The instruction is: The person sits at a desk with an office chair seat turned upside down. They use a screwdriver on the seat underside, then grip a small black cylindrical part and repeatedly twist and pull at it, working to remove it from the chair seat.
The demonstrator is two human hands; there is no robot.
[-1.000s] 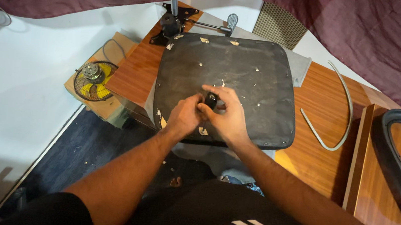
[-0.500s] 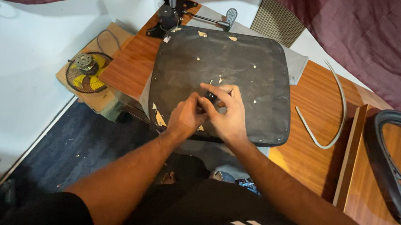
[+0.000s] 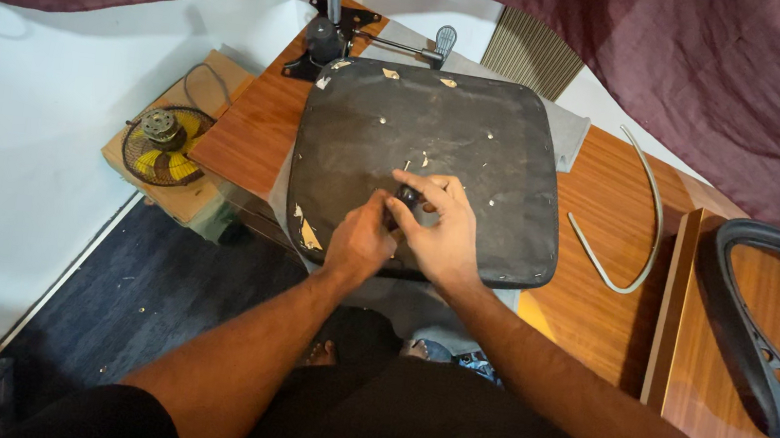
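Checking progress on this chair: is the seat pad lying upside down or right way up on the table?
Upside down: the seat pad shows its flat black underside with small fasteners, both hands working at its middle.

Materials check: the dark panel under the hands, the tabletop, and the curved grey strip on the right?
Panel: looks like matte black painted or fabric-covered board; pale patches show where the covering has chipped at the edges. Tabletop: glossy reddish wood-grain, probably laminate or veneer. Strip: smooth pale grey, likely plastic or rubber trim, since it holds an even bend. The small dark part between both hands is too hidden to judge.
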